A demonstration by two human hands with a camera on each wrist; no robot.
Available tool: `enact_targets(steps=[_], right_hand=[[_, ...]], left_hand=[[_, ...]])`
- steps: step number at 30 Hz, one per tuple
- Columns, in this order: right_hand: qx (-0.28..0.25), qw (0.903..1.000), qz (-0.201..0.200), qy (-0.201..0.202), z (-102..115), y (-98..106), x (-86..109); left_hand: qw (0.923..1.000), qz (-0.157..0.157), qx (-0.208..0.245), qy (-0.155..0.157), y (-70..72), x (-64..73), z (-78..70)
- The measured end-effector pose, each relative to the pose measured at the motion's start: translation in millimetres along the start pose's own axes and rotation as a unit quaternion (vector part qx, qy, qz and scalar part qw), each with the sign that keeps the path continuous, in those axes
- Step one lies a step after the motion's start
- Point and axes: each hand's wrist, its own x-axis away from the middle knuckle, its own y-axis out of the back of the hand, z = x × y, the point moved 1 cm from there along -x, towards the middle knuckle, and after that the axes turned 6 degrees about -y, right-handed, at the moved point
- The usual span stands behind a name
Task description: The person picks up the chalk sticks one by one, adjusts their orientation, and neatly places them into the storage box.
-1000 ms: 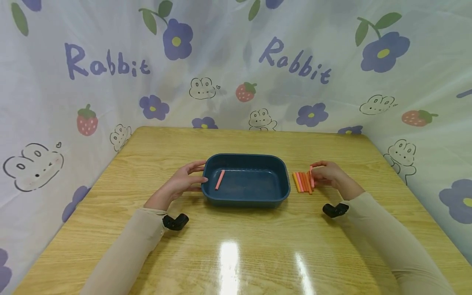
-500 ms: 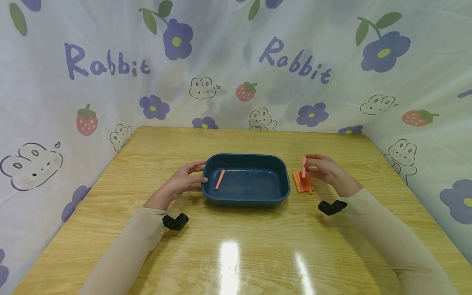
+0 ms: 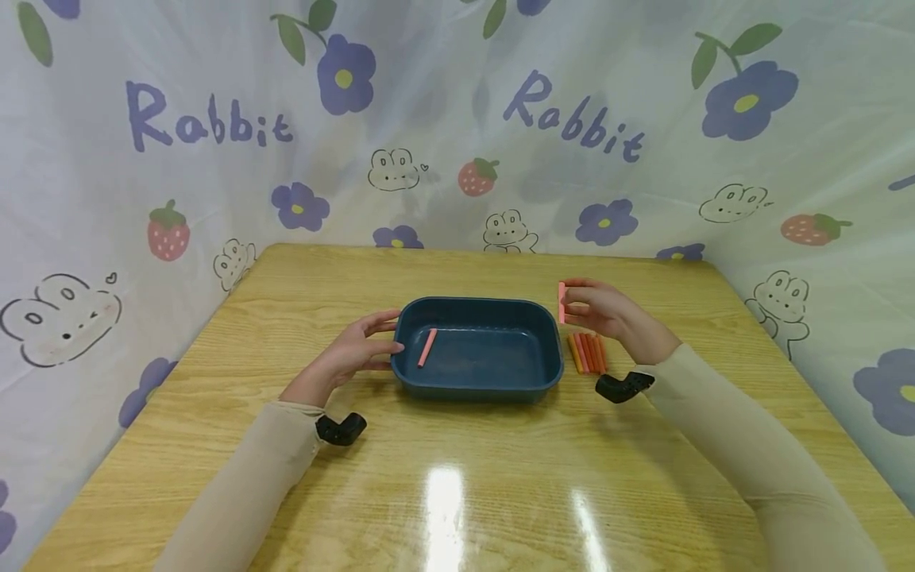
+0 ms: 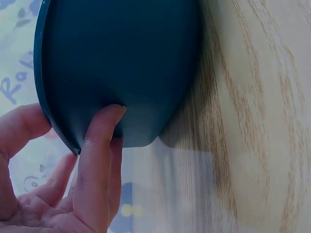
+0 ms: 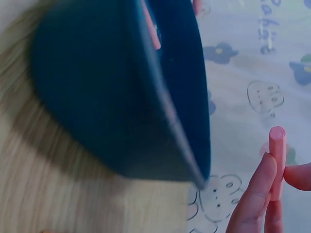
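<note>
My left hand holds the left end of a dark blue rectangular basin. In the left wrist view, its fingers lie against the outer wall, with another digit at the rim. One pink chalk stick lies at an angle inside, towards the basin's left end. Beyond the right rim, my right hand is raised and pinches a second pink chalk stick upright between thumb and fingertips. Below this hand, a row of several yellow, pink and orange chalk sticks lies on the table beside the basin.
The wooden table carries the basin and the chalk row. A white curtain with rabbits, flowers and strawberries rises behind and on both sides. Black wrist devices sit at both sleeve cuffs.
My right hand has lifted the pink chalk stick from the row and carried it up and left towards the basin's far right corner. The left hand and basin have stayed in place.
</note>
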Motion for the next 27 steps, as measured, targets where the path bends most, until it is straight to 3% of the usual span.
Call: enact_targets(steps=[9,27], right_hand=[[0.008,0.9999,0.012,0.005,10,-26,-5.3],[-0.019,0.9993,0.016,-0.029,16,-74,-29.0]], left_hand=[[1.0000,0.003,0.006,-0.002,1.1,-0.1,0.4],[1.0000,0.002,0.003,-0.004,1.7,-0.8,1.4]])
